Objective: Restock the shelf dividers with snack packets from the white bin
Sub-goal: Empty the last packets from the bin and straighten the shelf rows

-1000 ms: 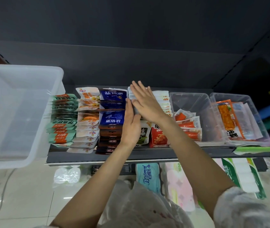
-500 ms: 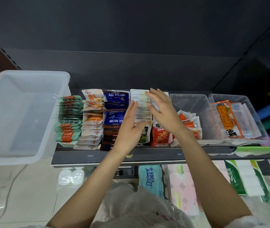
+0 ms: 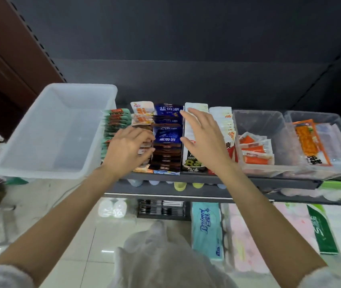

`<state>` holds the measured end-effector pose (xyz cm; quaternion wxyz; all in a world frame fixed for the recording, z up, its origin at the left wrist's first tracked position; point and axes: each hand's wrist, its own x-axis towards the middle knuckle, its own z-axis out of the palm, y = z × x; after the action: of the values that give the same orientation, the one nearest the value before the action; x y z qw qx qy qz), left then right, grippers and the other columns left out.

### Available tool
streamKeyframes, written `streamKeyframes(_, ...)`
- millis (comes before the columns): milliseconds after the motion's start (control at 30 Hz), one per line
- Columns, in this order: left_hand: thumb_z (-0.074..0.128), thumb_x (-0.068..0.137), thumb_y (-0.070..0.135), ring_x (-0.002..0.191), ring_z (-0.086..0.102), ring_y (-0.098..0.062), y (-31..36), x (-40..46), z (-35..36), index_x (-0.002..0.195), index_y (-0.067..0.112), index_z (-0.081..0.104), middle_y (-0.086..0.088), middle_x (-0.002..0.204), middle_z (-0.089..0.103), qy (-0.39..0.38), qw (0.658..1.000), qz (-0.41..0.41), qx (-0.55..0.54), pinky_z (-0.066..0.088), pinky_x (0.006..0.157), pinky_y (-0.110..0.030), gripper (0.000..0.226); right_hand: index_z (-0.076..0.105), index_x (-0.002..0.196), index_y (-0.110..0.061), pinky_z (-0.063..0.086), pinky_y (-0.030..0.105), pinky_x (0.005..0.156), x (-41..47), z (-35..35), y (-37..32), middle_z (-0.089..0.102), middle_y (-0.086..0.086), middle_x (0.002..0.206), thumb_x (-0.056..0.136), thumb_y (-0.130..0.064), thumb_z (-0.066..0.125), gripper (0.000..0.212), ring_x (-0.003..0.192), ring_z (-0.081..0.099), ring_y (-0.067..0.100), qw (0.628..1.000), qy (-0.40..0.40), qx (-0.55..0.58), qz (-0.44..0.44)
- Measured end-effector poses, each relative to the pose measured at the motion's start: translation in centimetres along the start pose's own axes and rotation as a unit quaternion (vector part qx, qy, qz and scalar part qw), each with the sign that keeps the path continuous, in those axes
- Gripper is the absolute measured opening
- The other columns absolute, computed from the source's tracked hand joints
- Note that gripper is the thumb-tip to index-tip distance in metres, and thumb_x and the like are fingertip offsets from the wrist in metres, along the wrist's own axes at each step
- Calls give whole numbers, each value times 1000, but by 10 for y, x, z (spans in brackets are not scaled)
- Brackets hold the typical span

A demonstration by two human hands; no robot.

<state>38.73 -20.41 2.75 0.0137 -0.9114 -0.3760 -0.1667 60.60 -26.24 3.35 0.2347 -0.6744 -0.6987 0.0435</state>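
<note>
Head view looks down on your two bare hands over a dark shelf (image 3: 207,179) lined with rows of snack packets. Your left hand (image 3: 127,151) lies on the orange-and-white packet row (image 3: 142,113), its fingers (image 3: 144,138) loosely curled and spread, the tips touching the left edge of the blue and brown packet row (image 3: 167,140); whether they pinch a packet you cannot tell from here. Your right hand (image 3: 205,138) rests with its fingers (image 3: 188,121) straight and apart over the white packet row (image 3: 195,107), the thumb against the right edge of the blue and brown packet row, so the two hands flank that row. A green packet row (image 3: 115,125) stands at the far left of the shelf, just beside the white bin (image 3: 55,129), which sits at the shelf's left end and shows only its bare floor and walls. Right of your right hand comes another white row with red print (image 3: 223,121), then a clear bin (image 3: 257,125) holding orange-and-white sachets (image 3: 255,150), then a second clear bin (image 3: 331,121) with a long orange packet (image 3: 306,140) lying in it. Below the shelf, tissue packs (image 3: 206,229) stand on a lower level above a pale tiled floor (image 3: 61,225).
</note>
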Motion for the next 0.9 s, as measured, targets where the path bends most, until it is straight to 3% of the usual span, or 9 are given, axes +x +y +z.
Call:
streamKeyframes(100,69,75,43,88,59,-25,-3,15,8,101,16,66,-2,93,66,-40,996,57,64,33,77,-33,38,16,150,-15,25,41,111,39,12,-3,23,11,153,82,-38,69,89,139,20,28,995,-48,-82,-9)
streamKeyframes(167,72,69,52,93,58,-26,-1,22,15,106,13,65,-4,97,66,-75,988,75,110,31,81,-35,54,15,149,-11,28,40,109,64,22,-4,27,13,150,82,-40,69,91,137,25,29,985,-76,-152,-28)
streamKeyframes(267,68,67,62,99,55,-25,6,30,27,113,11,61,-5,105,63,-127,976,107,139,30,86,-36,69,33,140,-10,39,37,94,86,33,-3,49,11,131,92,-34,56,58,118,47,28,964,-78,-242,-71)
streamKeyframes(367,54,80,61,113,45,-24,11,44,35,130,12,44,-6,123,52,-146,963,159,162,29,96,-36,71,47,127,-14,46,35,72,93,34,-1,57,6,116,98,-26,45,31,103,56,25,964,-81,-242,-78)
streamKeyframes(567,61,81,51,120,42,-26,7,73,49,137,5,32,-10,134,44,-194,938,219,188,26,105,-36,78,63,114,-12,42,30,75,100,35,5,65,8,104,93,-18,55,23,96,60,26,993,-73,-91,13)
streamKeyframes(667,58,81,46,116,44,-26,8,75,57,135,5,33,-11,132,45,-200,937,220,183,28,102,-36,73,67,105,-10,43,29,75,98,36,7,69,10,100,91,-17,58,18,93,62,27,995,-64,-64,41)
streamKeyframes(800,61,81,26,114,47,-25,1,75,60,135,8,34,-10,130,47,-192,951,195,145,34,96,-33,63,66,109,-8,42,29,76,93,33,4,69,11,101,91,-16,58,21,93,62,28,996,-60,-46,44)
streamKeyframes(900,66,78,16,88,61,-22,-10,76,55,121,13,51,-6,107,61,-154,963,195,106,45,68,-30,45,61,117,-12,36,25,69,92,30,4,68,9,102,95,-19,52,25,91,62,24,996,-76,-17,42)
